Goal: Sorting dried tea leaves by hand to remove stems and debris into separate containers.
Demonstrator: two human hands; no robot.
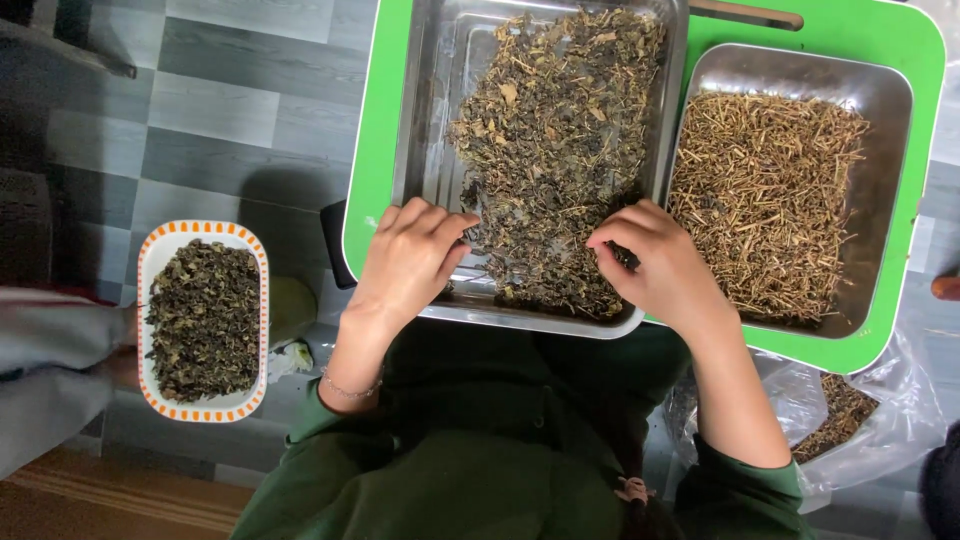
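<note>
A big metal tray point(425, 150) sits in the upper middle of the frame, on a green board point(365, 180). Its near edge is at the person's lap, and its right wall touches a smaller metal tray point(890, 150) full of pale dry stems point(765, 195). There is little room between the two trays. The left strip of the big tray is bare, so there is open room there.

The pile of dry leaves point(550, 130) fills the rest of the big tray. The leaves are dark green and brown, crumpled, with thin twigs mixed in.

The left hand point(405, 265) rests at the pile's lower left edge, fingers curled and touching leaves. The right hand point(660, 265) is at the lower right edge, fingers pinched, maybe on a small dark bit.

At the lower left, on the grey floor point(220, 110), a white dish with an orange rim point(150, 260) holds more dark leaves.
</note>
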